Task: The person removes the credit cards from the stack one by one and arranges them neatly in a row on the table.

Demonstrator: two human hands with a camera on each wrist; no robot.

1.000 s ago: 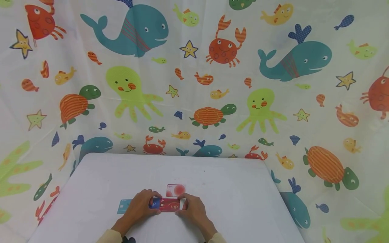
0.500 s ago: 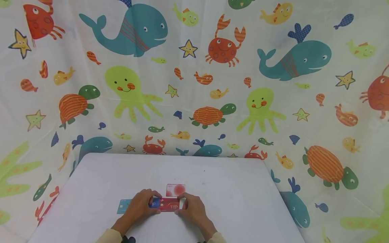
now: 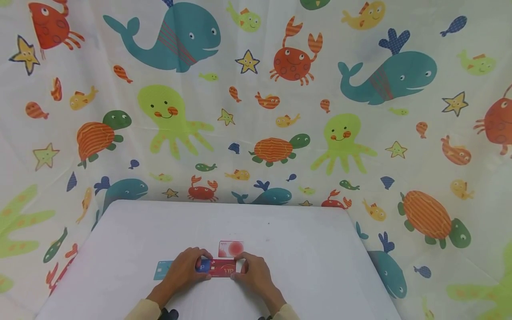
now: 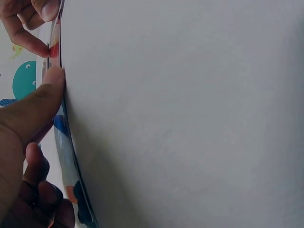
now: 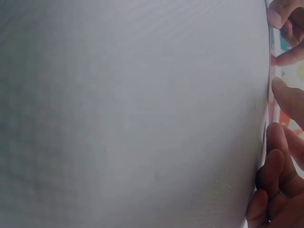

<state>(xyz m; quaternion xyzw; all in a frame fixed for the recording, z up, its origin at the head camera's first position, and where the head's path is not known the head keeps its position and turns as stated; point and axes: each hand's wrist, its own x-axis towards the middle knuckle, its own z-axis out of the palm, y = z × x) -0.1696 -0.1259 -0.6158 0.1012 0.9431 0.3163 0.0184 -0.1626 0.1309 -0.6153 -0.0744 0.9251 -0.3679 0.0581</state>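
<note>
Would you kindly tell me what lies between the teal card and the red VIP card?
In the head view, the left hand and a blue card, partly hidden by that hand, lie between them.

left hand [image 3: 186, 267]: bare | left sleeve [image 3: 142, 310]: beige | left-wrist device [image 3: 170, 314]: black, rounded | right hand [image 3: 256, 272]: bare | right sleeve [image 3: 286, 313]: beige
</note>
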